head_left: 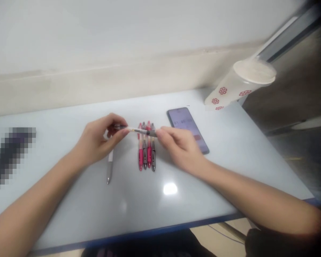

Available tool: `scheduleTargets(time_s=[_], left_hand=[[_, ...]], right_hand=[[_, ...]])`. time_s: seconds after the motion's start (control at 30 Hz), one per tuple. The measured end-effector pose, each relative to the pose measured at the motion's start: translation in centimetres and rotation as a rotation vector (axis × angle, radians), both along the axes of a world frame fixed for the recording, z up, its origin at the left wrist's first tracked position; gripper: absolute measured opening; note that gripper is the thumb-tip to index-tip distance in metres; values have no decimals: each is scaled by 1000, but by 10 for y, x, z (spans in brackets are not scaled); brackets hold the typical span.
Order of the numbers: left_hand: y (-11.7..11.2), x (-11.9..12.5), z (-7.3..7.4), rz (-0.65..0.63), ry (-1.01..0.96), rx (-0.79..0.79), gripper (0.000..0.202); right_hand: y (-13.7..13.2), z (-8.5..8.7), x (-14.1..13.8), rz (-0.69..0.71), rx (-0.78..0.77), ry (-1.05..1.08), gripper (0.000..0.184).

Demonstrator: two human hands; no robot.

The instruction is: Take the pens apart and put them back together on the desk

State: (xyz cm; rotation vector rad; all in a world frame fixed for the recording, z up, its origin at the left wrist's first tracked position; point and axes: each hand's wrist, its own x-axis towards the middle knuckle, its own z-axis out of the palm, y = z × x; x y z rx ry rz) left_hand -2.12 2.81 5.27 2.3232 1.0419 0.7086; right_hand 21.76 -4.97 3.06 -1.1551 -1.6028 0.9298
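Between my left hand (100,141) and my right hand (179,148), a slim white-and-grey pen (139,130) lies crosswise above the table. My left fingertips pinch its left part, and my right fingertips grip its dark right end. Just beneath it, several red and grey retractable pens (146,153) lie side by side, their tips toward me. A grey-and-white pen (110,167) lies alone below my left hand, its upper end hidden behind that hand.
A smartphone (188,130) with a lit screen lies partly behind my right hand. A paper cup (240,82) with red flower prints lies tilted at the far right corner. A pixelated object (10,155) sits at the left. The white table (171,203) has a blue front edge.
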Motion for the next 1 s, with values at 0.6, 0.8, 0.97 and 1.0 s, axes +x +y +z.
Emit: scheduleTargets(time_s=[0.6, 0.8, 0.97, 1.0], left_hand=[[-31, -18, -17, -138, 280, 93, 46], [-33, -13, -21, -83, 242, 78, 48], [-34, -10, -23, -123, 215, 58, 48], [-34, -10, -23, -126, 211, 49, 48]], right_hand=[[2, -10, 14, 197, 471, -539, 25], [1, -9, 12, 234, 353, -527, 19], [2, -11, 11, 179, 358, -535, 19], [2, -11, 10, 186, 356, -551, 19]])
